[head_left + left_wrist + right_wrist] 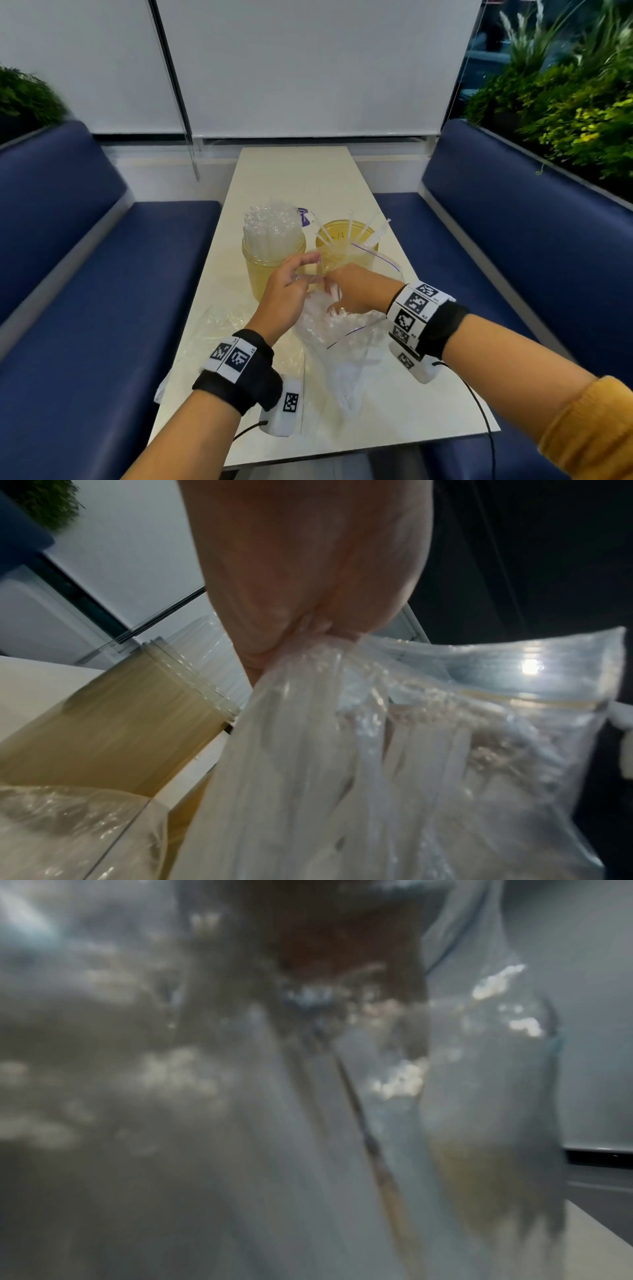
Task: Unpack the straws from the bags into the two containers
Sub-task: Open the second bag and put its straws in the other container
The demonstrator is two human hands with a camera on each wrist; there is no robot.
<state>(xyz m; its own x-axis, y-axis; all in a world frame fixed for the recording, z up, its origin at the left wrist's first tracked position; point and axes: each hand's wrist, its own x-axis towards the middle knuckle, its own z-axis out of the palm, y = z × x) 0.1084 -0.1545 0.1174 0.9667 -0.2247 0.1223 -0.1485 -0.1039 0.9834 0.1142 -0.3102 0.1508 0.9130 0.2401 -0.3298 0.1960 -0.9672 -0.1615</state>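
Yellowish left container (272,263) on table (294,171), packed with straws (270,229). We see left hand (286,294) pinching clear zip bag (394,750), gathered plastic bunched under its fingers. Right hand (356,291) buried in same bag; we cannot tell its grasp, wrist view blurred. Right container (346,248) just behind hands, few straws leaning inside. Empty bag (219,329) flat by left wrist.

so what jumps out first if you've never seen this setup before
Both hands meet mid-table over a crinkled clear zip bag: the left hand pinches its plastic, and the right hand is tucked into it. Just behind stand two amber containers, the left container crammed with wrapped straws, the right container holding only a few.
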